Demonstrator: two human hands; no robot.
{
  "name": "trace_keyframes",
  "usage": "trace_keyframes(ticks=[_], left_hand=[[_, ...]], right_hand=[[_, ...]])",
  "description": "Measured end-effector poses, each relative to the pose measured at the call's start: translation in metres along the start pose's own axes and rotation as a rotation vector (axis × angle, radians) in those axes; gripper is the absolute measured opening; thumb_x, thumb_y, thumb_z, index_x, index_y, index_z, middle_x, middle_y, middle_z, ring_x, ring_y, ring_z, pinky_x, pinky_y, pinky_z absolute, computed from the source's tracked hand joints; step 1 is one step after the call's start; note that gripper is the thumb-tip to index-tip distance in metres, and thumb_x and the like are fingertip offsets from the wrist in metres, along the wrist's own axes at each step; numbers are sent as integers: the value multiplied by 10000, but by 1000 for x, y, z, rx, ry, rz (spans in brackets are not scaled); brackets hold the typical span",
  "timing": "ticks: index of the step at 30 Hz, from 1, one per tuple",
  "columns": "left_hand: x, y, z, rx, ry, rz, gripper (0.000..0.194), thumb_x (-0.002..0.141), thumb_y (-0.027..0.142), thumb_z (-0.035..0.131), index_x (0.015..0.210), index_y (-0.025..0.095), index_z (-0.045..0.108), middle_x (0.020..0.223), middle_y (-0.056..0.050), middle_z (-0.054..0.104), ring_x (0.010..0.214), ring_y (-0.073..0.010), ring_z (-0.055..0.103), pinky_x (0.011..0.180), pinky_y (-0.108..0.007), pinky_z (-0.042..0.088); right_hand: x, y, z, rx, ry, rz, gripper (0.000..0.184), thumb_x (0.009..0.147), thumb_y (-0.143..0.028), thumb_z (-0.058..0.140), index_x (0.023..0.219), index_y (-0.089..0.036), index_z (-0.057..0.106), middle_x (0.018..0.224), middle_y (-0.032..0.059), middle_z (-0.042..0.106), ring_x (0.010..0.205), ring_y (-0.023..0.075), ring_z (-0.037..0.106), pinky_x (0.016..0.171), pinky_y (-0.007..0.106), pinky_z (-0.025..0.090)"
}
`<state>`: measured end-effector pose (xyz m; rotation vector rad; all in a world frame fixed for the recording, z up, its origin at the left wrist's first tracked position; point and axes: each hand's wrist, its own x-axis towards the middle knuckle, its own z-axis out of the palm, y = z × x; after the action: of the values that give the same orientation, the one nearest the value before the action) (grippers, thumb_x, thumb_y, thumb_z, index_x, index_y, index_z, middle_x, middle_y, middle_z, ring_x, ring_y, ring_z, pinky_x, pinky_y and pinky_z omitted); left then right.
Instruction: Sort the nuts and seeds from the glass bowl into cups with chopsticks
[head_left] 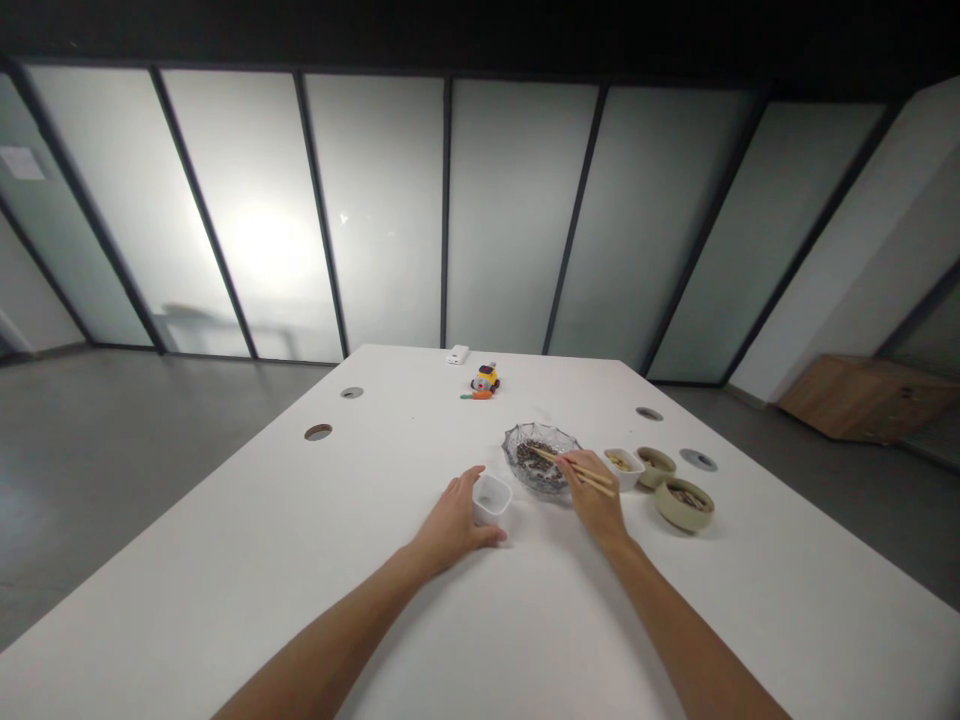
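Observation:
My left hand (455, 522) is curved around a small white square cup (493, 496), thumb at the near side and fingers at the far side. In my right hand (595, 492) is a pair of wooden chopsticks (589, 474), their tips down in a clear glass bowl (517, 474). Small dark pieces (534, 462) lie in that bowl; they are too small to name. Just right of the right hand stands a white square dish (632, 470) with yellowish pieces in it.
Two olive-green round bowls (684, 518) stand on the right; the nearer one contains dark and pale striped pieces. Farther back on the white table (390, 470) are a yellow toy car (487, 377), an orange toy carrot (480, 396) and a white box-like object (457, 354). Round cable holes (318, 432) pierce the tabletop.

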<state>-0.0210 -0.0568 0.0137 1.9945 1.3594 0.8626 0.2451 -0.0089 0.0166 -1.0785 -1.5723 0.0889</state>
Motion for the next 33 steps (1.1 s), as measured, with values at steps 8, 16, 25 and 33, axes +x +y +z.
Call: trace_keyframes(ticks=[8, 16, 25, 33], left_hand=[[-1, 3, -3, 27, -27, 7, 911, 713, 318, 874, 1505, 178, 446, 1526, -171, 535, 1422, -345, 502, 1222, -491, 367], [-2, 4, -3, 65, -29, 29, 876, 740, 348, 841, 1508, 198, 447, 1527, -148, 543, 1412, -339, 516, 1214, -488, 375], [-3, 2, -2, 72, -18, 39, 849, 764, 364, 821, 1508, 194, 450, 1513, -156, 551, 1402, -336, 526, 1207, -473, 381], [-5, 6, -5, 146, -66, 61, 857, 785, 398, 784, 1531, 172, 427, 1505, -180, 548, 1382, -374, 527, 1192, -506, 378]], right_hand=[[1, -2, -4, -35, 14, 3, 513, 997, -647, 531, 847, -212, 758, 850, 86, 732, 813, 239, 674, 792, 397, 561], [0, -5, 0, -15, 2, 27, 479, 992, -641, 541, 857, -224, 735, 853, 67, 731, 818, 235, 669, 795, 389, 556], [3, -2, 2, -17, -43, -11, 521, 992, -666, 527, 860, -218, 759, 859, 80, 742, 815, 237, 676, 782, 388, 564], [4, -5, -7, -62, -6, -38, 466, 1023, -596, 522, 879, -220, 756, 856, 74, 729, 820, 234, 664, 798, 388, 555]])
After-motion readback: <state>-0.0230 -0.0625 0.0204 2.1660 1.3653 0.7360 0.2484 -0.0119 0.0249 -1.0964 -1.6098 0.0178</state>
